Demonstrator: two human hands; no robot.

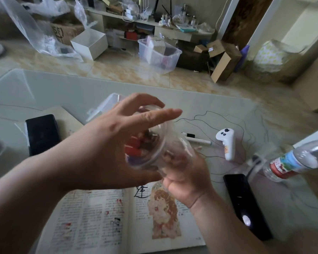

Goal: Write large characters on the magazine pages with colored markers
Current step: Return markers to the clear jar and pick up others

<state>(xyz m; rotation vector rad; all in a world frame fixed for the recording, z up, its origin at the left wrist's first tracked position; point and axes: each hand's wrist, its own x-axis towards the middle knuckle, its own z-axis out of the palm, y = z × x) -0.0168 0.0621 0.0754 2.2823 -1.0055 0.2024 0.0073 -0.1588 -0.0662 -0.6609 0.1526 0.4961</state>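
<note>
Fingers [154, 114] of left hand [106, 149] spread, relaxed over the mouth of clear plastic cup [166, 140]; motion-blurred. Right hand [187, 175] curls round cup's base. Coloured markers [136, 143] inside, red caps, smeared. Open magazine [92, 217] at 6 o'clock, small print unreadable, one big black handwritten character [140, 191], top hidden by hands. Bottle [292, 162] at 3 o'clock, label illegible.

The right hand [187, 173] grips the base of a clear plastic cup [174, 142] at frame centre, its mouth tilted toward the camera with red and dark colored markers [136, 144] inside. The left hand [106, 149] spreads straight fingers across the rim. An open printed magazine [99, 217] lies at six o'clock, a white handheld controller [227, 143] at three, and a black phone [41, 134] at nine.
</note>
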